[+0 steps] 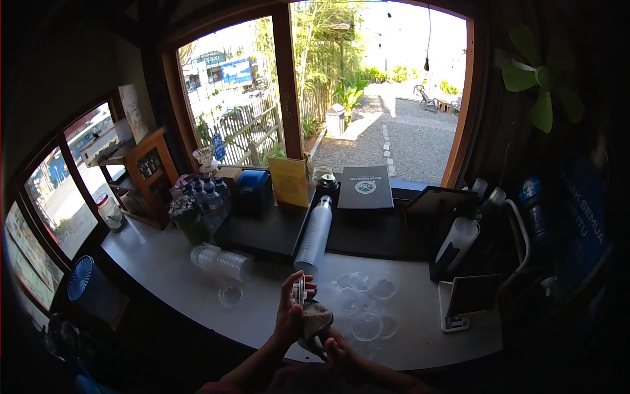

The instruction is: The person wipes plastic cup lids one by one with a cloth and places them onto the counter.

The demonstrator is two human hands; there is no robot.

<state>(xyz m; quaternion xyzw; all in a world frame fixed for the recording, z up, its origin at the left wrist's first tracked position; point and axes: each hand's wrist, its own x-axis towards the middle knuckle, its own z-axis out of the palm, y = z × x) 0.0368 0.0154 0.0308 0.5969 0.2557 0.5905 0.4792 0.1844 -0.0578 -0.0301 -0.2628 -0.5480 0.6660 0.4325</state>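
My left hand [287, 316] is closed around a clear plastic lid [298, 290], held on edge above the counter's front. Close against it is a mottled grey-white, cloth-like thing [316, 318] with a dark edge and a tail hanging down; its exact kind is hard to tell in the shade. My right hand [339, 352] grips the lower part of this cloth-like thing, thumb uppermost. Just beyond and to the right, several clear round lids [367, 326] lie spread on the counter. A single clear lid [230, 297] rests at the left.
On the grey counter [164, 269], stacked clear cups [220, 261] lie at left. A long cup stack [316, 230] lies ahead across the black mat. A tablet stand [469, 295] and pump bottle [457, 238] are at right. Bottles [211, 200] stand at back left.
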